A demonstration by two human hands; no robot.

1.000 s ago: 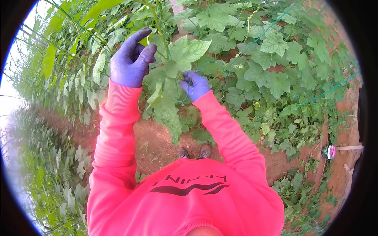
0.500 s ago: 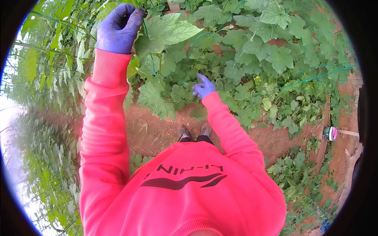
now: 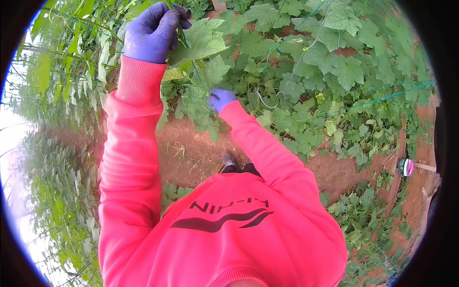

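Note:
My left hand (image 3: 155,32), in a purple glove, is raised at the upper left. Its thumb and fingers are pinched on a thin green vine stem (image 3: 182,37), with a broad leaf (image 3: 204,40) just right of it. Lower down and further right, my right hand (image 3: 221,99), gloved likewise, reaches in among the leaves with its fingers curled. A green twine (image 3: 197,72) runs down beside the stem toward that hand. What the right fingers hold, if anything, is hidden.
Dense leafy vines (image 3: 334,62) fill the far side, crossed by a taut green line (image 3: 382,98). Brown soil (image 3: 191,148) lies around my shoes (image 3: 229,158). At the right stands a small pink and dark container (image 3: 405,167) beside a pale strip.
My right hand has moved left toward the stem and twine, and its spread fingers have curled in. My left hand has shifted slightly right, still pinching the stem.

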